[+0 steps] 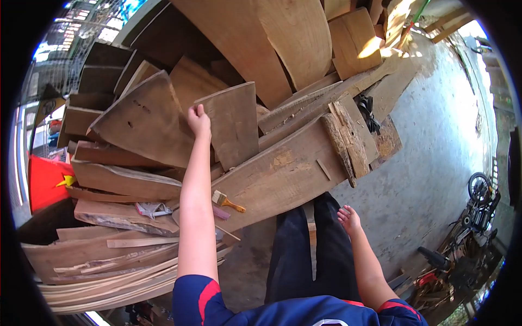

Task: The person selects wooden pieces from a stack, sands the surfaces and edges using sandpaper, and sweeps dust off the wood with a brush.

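Note:
My left hand (pixel 199 120) is closed at the upper left corner of a brown rectangular board (pixel 234 125), its fingers gripping the edge. That board stands tilted behind a long plank (pixel 283 179). A larger angular board (pixel 144 119) leans just left of my left hand. Down by my right thigh, my right hand (pixel 348 219) hangs with its fingers apart and slightly curled, holding nothing. On the long plank's near end lies a paintbrush (pixel 231 204) with a yellow handle, beside a small pinkish block (pixel 221 213).
Rough wood pieces (pixel 348 142) and a black coiled cable (pixel 368 114) lie at the plank's far end. Stacked boards (pixel 109 261) fill the left. A red cloth with a yellow star (pixel 46 182) hangs far left. A bicycle (pixel 478 204) is at right.

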Demonstrator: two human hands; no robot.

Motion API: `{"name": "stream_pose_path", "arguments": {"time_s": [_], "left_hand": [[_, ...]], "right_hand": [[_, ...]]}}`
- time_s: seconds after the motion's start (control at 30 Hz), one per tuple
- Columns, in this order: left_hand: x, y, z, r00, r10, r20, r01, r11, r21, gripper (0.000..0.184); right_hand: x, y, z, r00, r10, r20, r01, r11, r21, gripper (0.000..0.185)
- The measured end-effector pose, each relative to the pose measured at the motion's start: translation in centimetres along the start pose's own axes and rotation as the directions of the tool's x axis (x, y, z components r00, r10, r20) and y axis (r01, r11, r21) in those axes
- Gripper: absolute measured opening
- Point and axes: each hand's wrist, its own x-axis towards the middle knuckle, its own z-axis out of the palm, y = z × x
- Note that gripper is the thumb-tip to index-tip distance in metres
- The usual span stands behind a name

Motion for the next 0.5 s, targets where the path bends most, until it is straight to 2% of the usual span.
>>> {"name": "stream_pose_path", "arguments": {"time_s": [0.03, 0.1, 0.17, 0.23, 0.3, 0.33, 0.4, 0.5], "left_hand": [[-0.2, 0.4, -0.3, 0.999, -0.034, 0.011, 0.034, 0.999, -0.035, 0.022], [-1.3, 1.6, 0.1, 0.997, -0.074, -0.011, 0.075, 0.994, 0.083, 0.021], [-1.4, 0.7, 1.6, 0.999, -0.042, 0.027, 0.042, 0.999, 0.005, 0.021], [-1.6, 1.0, 2.7, 0.994, -0.059, 0.087, 0.068, 0.992, -0.106, 0.021], [-1.4, 1.8, 3.5, 0.993, -0.057, 0.099, 0.069, 0.989, -0.129, 0.020], [-0.9, 2.1, 3.9, 0.998, -0.031, 0.055, 0.038, 0.992, -0.122, 0.020], [0.6, 3.6, 3.8, 0.999, -0.032, 0.006, 0.032, 0.999, -0.042, 0.021], [2.8, 6.4, 3.0, 0.999, 0.018, 0.036, -0.012, 0.984, -0.180, 0.021]], "right_hand": [[0.3, -0.1, 0.2, 1.000, 0.005, -0.003, -0.005, 1.000, 0.009, 0.034], [1.0, -0.4, 1.3, 0.999, 0.036, -0.008, -0.036, 0.998, -0.042, 0.034], [1.6, -0.5, 2.7, 1.000, 0.015, 0.012, -0.014, 0.996, -0.083, 0.033], [1.6, -0.7, 4.3, 0.997, -0.035, 0.066, 0.049, 0.976, -0.212, 0.031], [1.3, -0.7, 5.9, 0.996, -0.047, 0.074, 0.065, 0.965, -0.256, 0.030], [1.2, -0.7, 6.9, 0.994, -0.068, 0.085, 0.090, 0.953, -0.289, 0.029], [0.5, -0.6, 8.4, 0.990, -0.093, 0.109, 0.123, 0.940, -0.317, 0.028], [-0.2, -0.4, 9.5, 0.986, -0.102, 0.132, 0.142, 0.930, -0.339, 0.028]]}}
